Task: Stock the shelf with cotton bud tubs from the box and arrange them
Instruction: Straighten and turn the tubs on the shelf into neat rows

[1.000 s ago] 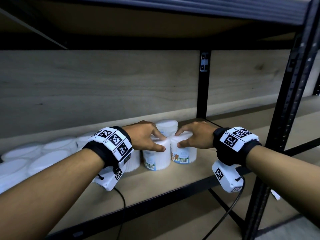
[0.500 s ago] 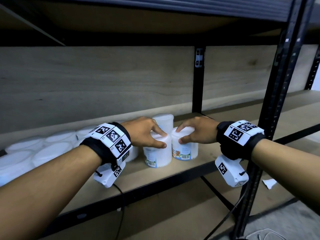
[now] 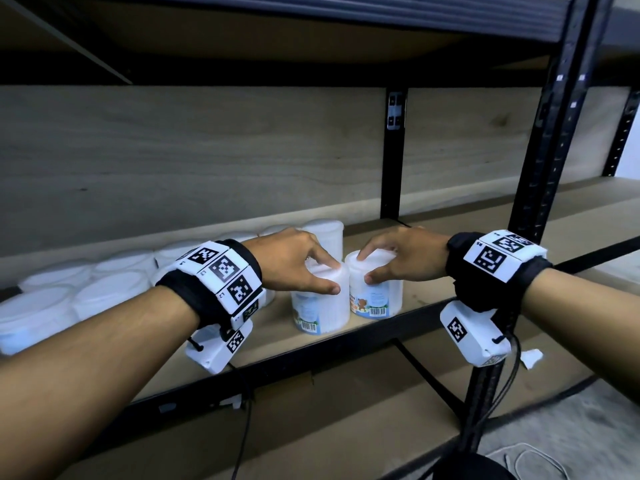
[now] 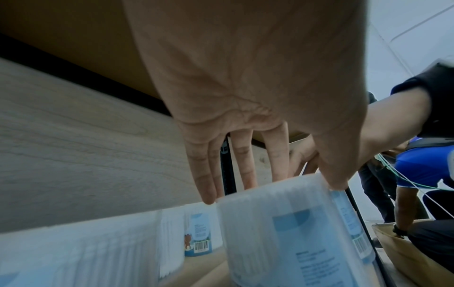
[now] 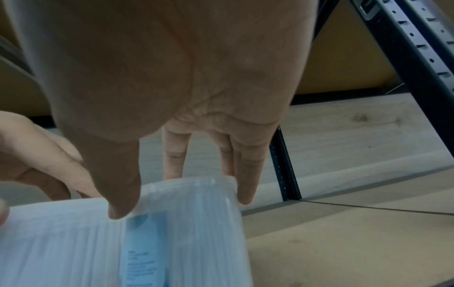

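Observation:
Two clear cotton bud tubs with blue labels stand side by side near the front of the shelf board [image 3: 433, 289]. From above, my left hand [image 3: 329, 277] grips the left tub [image 3: 320, 306] by its lid rim, thumb on the front. My right hand [image 3: 367, 268] grips the right tub [image 3: 375, 296] the same way. The left wrist view shows the fingers [image 4: 209, 194] reaching over the tub [image 4: 294, 233]. In the right wrist view the thumb and fingers [image 5: 245, 194] clamp the lid of the tub [image 5: 184, 233]. One more tub [image 3: 325, 233] stands just behind them.
Several white-lidded tubs [image 3: 52, 299] fill the shelf's left side in rows. A black rear post [image 3: 393, 150] and a front upright [image 3: 550, 168] frame the bay. Bare board lies right of the tubs. Beside a cardboard box [image 4: 405, 252] crouches a person in blue [image 4: 422, 170].
Both hands keep their hold on the two tubs, which stay side by side. The head view has drifted, so the hands and tubs sit slightly higher in the picture.

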`<state>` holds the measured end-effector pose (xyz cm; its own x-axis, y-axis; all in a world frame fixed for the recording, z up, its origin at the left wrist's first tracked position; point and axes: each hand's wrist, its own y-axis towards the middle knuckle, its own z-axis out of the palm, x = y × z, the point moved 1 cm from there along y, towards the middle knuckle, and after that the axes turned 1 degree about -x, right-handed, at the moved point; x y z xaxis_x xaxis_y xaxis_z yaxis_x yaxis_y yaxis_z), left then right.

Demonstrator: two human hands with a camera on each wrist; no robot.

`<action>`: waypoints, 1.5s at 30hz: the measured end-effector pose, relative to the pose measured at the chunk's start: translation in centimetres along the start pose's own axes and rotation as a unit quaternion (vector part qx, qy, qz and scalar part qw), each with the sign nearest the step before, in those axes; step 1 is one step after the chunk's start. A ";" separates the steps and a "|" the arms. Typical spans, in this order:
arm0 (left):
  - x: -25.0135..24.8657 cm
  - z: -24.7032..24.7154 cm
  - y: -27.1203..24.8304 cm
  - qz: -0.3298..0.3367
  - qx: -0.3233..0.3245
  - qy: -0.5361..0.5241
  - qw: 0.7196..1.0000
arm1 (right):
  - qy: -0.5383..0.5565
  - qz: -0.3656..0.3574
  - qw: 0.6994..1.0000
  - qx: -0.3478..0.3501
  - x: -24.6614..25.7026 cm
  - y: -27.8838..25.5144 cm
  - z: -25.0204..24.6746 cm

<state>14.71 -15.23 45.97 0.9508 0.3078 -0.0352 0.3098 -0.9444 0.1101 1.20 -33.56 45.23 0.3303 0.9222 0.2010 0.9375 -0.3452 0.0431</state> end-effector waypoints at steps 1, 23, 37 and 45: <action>-0.1 -0.1 -0.1 -0.004 0.004 -0.002 1.000 | -0.002 0.000 1.000 0.006 0.1 -0.1 -0.2; -1.7 -2.3 -0.4 -0.094 0.107 -0.040 0.989 | -0.011 0.023 0.997 0.075 1.9 0.9 -2.0; -2.9 -1.2 -0.3 -0.180 0.022 0.001 0.983 | 0.005 -0.021 0.994 0.106 1.5 1.4 -1.6; -3.1 -0.6 -0.2 -0.155 0.047 0.035 0.986 | 0.037 -0.029 0.997 0.061 1.0 0.8 -1.7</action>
<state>11.74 -15.92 46.66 0.8093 0.5872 0.0162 0.5871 -0.8094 0.0125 2.12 -33.18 47.18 0.2711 0.9227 0.2741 0.9624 -0.2646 -0.0611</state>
